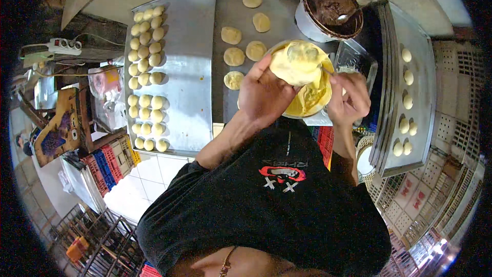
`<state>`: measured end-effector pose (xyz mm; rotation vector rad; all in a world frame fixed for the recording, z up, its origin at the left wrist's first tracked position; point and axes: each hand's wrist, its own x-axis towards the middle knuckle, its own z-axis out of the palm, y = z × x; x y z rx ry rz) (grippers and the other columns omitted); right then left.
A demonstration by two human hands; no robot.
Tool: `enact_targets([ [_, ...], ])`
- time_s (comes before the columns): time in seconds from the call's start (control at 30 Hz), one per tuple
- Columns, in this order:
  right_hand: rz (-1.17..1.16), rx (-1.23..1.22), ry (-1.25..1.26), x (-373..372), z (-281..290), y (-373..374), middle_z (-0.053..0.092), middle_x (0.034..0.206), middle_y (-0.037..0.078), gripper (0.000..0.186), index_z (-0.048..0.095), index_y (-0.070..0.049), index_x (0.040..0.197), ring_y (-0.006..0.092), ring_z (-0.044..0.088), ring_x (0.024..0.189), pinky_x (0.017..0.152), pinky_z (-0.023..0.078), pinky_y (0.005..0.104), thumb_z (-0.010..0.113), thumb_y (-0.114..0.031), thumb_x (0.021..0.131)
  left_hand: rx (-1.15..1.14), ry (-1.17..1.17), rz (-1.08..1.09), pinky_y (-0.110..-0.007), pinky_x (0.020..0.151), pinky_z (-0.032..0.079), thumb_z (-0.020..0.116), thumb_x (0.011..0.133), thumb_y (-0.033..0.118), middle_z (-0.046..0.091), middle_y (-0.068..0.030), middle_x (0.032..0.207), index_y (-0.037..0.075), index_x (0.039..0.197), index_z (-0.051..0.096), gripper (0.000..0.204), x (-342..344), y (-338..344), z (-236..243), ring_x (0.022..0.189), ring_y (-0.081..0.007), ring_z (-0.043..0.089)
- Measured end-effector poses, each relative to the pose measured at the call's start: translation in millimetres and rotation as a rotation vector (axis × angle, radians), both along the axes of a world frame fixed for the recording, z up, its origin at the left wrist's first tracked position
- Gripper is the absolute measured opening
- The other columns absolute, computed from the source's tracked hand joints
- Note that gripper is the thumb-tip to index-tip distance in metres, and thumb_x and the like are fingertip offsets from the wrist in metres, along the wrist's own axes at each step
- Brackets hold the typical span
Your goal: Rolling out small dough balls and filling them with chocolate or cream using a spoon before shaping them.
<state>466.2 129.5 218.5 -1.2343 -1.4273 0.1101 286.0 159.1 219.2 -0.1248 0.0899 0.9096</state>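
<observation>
A flattened piece of dough [292,69] rests on the palm and fingers of my left hand [264,97], smeared with yellow filling. It is held over a round bowl [332,61] of thick yellow filling [310,100]. In my right hand [351,95] the fingers pinch the thin handle of a spreading tool [328,72], whose working end meets the dough's right edge and is mostly hidden by filling. Several flattened dough rounds [233,56] lie on the dark metal tray [277,7] to the left of and beyond the bowl.
A white tub [307,28] of chocolate filling, with a spoon [342,18] in it, stands beyond the bowl. Rows of dough balls [144,65] sit on a metal tray [187,72] at left. Stacked trays [423,72] at right carry more balls. A clear plastic container [366,54] is beside my right hand.
</observation>
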Motion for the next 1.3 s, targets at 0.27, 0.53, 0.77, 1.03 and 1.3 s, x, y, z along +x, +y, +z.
enact_targets([
  [0.27,-0.049,-0.191,0.039,7,-21,7,0.069,0.081,0.013,0.014,0.073,0.001,0.086,0.0202,0.064,0.072,0.066,0.050,0.0270,0.071,0.008,0.075,-0.046,-0.137,0.140,-0.045,0.117,0.022,0.036,0.101,0.036,0.033,-0.0210,0.150,-0.005,0.143,0.030,0.059,-15,35,19,0.139,-0.0322,0.032],
  [0.53,-0.237,-0.401,0.148,29,-27,15,0.068,0.088,0.010,0.009,0.070,0.004,0.092,0.0154,0.062,0.080,0.073,0.048,0.0263,0.069,0.001,0.083,0.098,0.248,0.231,-0.051,0.106,0.038,0.047,0.095,0.041,0.051,-0.0214,0.131,-0.004,0.132,0.043,0.058,-81,175,-121,0.122,-0.0366,0.049],
  [0.77,-0.256,-0.417,0.020,32,-18,19,0.070,0.085,0.010,0.008,0.070,0.001,0.087,0.0162,0.064,0.074,0.067,0.049,0.0258,0.070,0.004,0.080,1.556,2.253,0.122,-0.051,0.086,0.050,0.051,0.092,0.046,0.061,-0.0205,0.114,0.005,0.128,0.051,0.055,-102,328,-286,0.105,-0.0402,0.058],
  [1.03,0.129,-0.611,-0.560,55,-7,-6,0.068,0.086,0.007,0.023,0.070,-0.010,0.094,0.0244,0.067,0.074,0.062,0.055,0.0333,0.066,0.001,0.074,1.701,2.279,-0.250,-0.048,0.078,0.041,0.049,0.094,0.029,0.052,-0.0226,0.091,-0.005,0.098,0.055,0.035,-34,371,-355,0.083,-0.0353,0.049],
  [1.3,0.407,-0.946,-1.115,71,-6,-44,0.065,0.089,0.002,0.028,0.069,-0.014,0.096,0.0197,0.066,0.081,0.067,0.053,0.0379,0.065,-0.006,0.069,1.841,2.357,0.193,-0.046,0.081,0.051,0.067,0.082,0.041,0.067,-0.0166,0.092,0.006,0.103,0.069,0.041,-50,294,-229,0.093,-0.0343,0.064],
])
